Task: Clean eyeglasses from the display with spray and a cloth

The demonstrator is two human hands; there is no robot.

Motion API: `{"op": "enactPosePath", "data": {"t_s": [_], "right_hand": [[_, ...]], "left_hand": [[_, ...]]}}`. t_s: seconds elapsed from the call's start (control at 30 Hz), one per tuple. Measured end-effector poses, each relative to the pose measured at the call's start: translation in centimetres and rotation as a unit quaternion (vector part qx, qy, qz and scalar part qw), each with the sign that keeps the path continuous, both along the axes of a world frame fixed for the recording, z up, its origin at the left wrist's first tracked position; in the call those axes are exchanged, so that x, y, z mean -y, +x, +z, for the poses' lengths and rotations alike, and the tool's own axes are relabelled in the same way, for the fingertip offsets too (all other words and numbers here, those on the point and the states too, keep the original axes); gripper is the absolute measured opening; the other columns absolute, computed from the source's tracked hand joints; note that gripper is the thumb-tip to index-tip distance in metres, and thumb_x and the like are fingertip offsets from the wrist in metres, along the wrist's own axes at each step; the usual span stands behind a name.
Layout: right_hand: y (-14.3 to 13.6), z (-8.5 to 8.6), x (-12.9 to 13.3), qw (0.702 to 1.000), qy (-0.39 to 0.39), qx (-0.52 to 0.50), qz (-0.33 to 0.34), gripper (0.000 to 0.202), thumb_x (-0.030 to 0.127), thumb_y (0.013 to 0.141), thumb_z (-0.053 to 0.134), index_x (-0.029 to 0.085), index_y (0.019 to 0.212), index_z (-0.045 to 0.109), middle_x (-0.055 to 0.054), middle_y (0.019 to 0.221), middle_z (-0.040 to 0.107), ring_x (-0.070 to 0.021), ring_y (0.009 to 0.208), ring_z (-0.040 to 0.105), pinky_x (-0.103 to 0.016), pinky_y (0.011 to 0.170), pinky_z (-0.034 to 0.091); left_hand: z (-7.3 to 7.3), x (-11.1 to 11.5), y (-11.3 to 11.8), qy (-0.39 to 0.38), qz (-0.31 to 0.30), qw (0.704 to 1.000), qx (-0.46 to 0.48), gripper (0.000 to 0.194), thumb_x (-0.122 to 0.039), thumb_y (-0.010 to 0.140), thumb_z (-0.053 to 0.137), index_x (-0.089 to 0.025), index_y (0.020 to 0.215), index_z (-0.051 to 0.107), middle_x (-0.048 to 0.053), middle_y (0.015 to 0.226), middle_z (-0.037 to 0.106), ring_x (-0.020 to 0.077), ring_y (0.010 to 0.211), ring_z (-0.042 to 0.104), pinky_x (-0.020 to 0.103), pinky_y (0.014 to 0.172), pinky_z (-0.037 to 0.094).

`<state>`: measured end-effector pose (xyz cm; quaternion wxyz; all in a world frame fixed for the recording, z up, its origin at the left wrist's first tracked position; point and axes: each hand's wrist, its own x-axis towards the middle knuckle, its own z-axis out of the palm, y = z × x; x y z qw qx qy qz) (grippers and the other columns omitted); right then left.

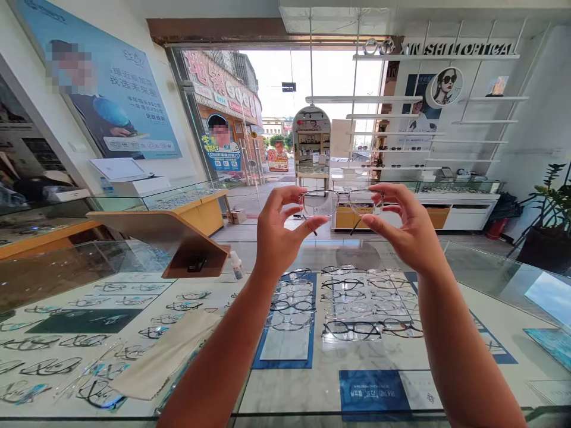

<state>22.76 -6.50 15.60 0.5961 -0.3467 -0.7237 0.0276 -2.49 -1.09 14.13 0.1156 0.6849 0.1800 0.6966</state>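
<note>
Glasses (pixel 342 194) held above the glass counter (pixel 285 392)

I'm watching from afar: left hand (pixel 289 223) pinching one side of the frame, right hand (pixel 398 220) pinching the other, thumbs and fingers narrow on it, and the pair hangs in mid-air between them. Underneath I get rows of other spectacles (pixel 352 330) in the counter, a pale cloth (pixel 172 356) lying on the left, and a small bottle (pixel 237 266) just beside a brown board (pixel 165 232).
</note>
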Motion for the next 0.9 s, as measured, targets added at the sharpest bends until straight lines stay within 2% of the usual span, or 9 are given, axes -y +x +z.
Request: {"op": "enactPosePath", "data": {"t_s": [0.23, 0.43, 0.67, 0.9], "right_hand": [[-0.1, -0.2, -0.1, 0.998, -0.012, 0.007, -0.069, 0.054, 0.052, 0.091, 0.082, 0.032, 0.138, 0.067, -0.009, 0.135, 0.073, -0.0299, 0.118, 0.071, -0.049, 0.1, 0.06], [-0.2, -0.2, 0.1, 0.996, -0.01, 0.006, -0.092, 0.051, 0.051, 0.091, 0.081, 0.027, 0.134, 0.07, -0.01, 0.132, 0.076, -0.0305, 0.116, 0.072, -0.05, 0.1, 0.058], [-1.0, -0.4, 0.2, 0.99, 0.026, -0.01, -0.135, 0.055, 0.055, 0.091, 0.079, 0.025, 0.135, 0.07, -0.013, 0.129, 0.078, -0.0306, 0.112, 0.075, -0.049, 0.099, 0.059], [-1.9, -0.9, 0.1, 0.983, 0.058, -0.037, -0.168, 0.05, 0.055, 0.093, 0.077, 0.025, 0.132, 0.073, -0.012, 0.128, 0.08, -0.0301, 0.108, 0.077, -0.051, 0.097, 0.059]], "left_hand": [[-0.5, -0.1, 0.6, -0.001, 0.059, 0.998, 0.023, 0.054, -0.035, 0.073, 0.1, -0.035, 0.12, 0.074, 0.003, 0.115, 0.071, 0.0192, 0.104, 0.068, 0.03, 0.087, 0.064], [-0.5, -0.2, 0.6, -0.008, 0.058, 0.998, 0.037, 0.054, -0.033, 0.07, 0.101, -0.035, 0.119, 0.077, 0.003, 0.113, 0.072, 0.0181, 0.103, 0.069, 0.028, 0.086, 0.065], [-1.0, -1.5, 0.6, -0.046, 0.018, 0.997, 0.063, 0.057, -0.035, 0.07, 0.101, -0.03, 0.121, 0.076, 0.006, 0.117, 0.075, 0.0201, 0.108, 0.071, 0.032, 0.091, 0.068], [-0.8, -0.5, 0.9, -0.053, 0.061, 0.994, 0.074, 0.054, -0.04, 0.074, 0.099, -0.028, 0.123, 0.078, 0.007, 0.12, 0.079, 0.025, 0.115, 0.076, 0.041, 0.097, 0.069]]}}
